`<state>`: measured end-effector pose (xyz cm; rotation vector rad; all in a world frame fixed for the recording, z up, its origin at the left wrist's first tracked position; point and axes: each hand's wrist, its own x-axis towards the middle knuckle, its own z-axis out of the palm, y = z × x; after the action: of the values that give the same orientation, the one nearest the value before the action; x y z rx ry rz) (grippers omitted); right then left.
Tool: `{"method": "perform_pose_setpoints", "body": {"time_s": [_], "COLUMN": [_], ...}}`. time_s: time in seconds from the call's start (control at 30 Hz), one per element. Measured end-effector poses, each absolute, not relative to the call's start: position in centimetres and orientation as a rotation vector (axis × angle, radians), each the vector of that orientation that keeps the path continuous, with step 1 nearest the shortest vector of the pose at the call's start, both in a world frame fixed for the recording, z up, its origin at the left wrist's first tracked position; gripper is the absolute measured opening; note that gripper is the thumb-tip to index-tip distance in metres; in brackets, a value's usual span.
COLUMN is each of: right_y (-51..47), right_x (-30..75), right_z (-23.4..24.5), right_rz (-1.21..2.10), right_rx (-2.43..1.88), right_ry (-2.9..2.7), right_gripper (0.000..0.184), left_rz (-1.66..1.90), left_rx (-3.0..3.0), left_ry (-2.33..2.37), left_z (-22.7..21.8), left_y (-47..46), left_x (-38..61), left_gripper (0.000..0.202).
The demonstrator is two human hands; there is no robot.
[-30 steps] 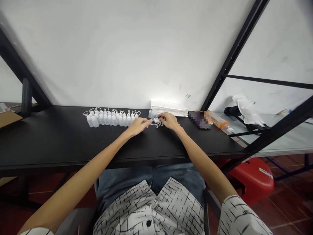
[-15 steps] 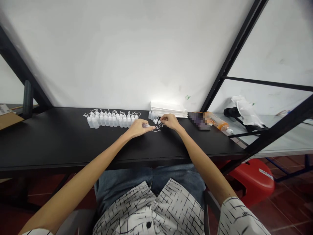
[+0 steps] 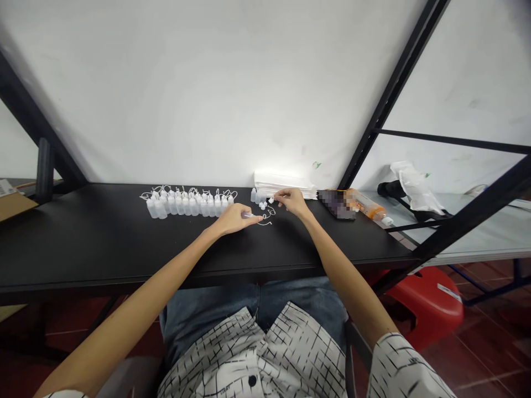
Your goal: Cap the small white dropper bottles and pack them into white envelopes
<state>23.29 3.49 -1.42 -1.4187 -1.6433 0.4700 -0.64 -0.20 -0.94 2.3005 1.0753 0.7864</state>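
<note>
On the black table (image 3: 103,243) my left hand (image 3: 234,217) lies closed around a small clear plastic bottle (image 3: 249,215), its tip poking out past my fingers. My right hand (image 3: 292,201) is pinched on a tiny white cap (image 3: 271,200) just beyond a few loose caps and thin white tethers (image 3: 265,213). Two or three small bottles (image 3: 256,195) stand behind these loose parts. To the left, a double row of several capped clear bottles (image 3: 186,203) stands near the wall.
A stack of white sheets (image 3: 284,183) lies against the wall behind my right hand. Right of it are a blurred dark object (image 3: 337,203) and an orange tube (image 3: 369,207). A red stool (image 3: 423,301) sits under the table's right end. Black frame struts (image 3: 385,105) slope upward.
My left hand closed on a small bottle and drew it slightly toward me. My right hand lifted from the loose parts and moved a little back and right with a cap pinched.
</note>
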Motion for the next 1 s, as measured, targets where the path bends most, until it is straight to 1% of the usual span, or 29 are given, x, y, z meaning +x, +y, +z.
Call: {"method": "perform_pose_setpoints", "body": {"time_s": [0.2, 0.33, 0.5, 0.67, 0.83, 1.0], "right_y": [3.1, 2.9, 2.2, 0.9, 0.2, 0.1], "right_x": [23.3, 23.0, 22.0, 20.7, 19.5, 19.4], "right_z": [-1.2, -1.1, -0.7, -0.2, -0.2, -0.1], "right_rz": [0.640, 0.693, 0.762, 0.904, 1.019, 1.101], "right_rx": [-1.315, -1.236, -1.097, -1.007, -0.949, -0.945], "right_ry": [-1.594, -1.628, -1.704, -1.732, -1.797, -1.802], "right_gripper": [0.014, 0.015, 0.018, 0.018, 0.023, 0.026], "left_rz": [0.797, 0.849, 0.955, 1.089, 1.100, 1.118], "left_rx": [2.312, 2.258, 2.143, 2.014, 1.865, 1.852], "left_ry": [1.074, 1.113, 1.131, 1.107, 1.021, 0.970], "left_z": [-0.8, -0.8, -1.1, -1.5, -1.7, -2.0], "left_y": [-0.3, -0.4, -0.1, 0.2, 0.3, 0.6], "left_x": [-0.6, -0.5, -0.6, -0.4, 0.0, 0.0], "left_gripper": [0.051, 0.051, 0.045, 0.033, 0.034, 0.030]}}
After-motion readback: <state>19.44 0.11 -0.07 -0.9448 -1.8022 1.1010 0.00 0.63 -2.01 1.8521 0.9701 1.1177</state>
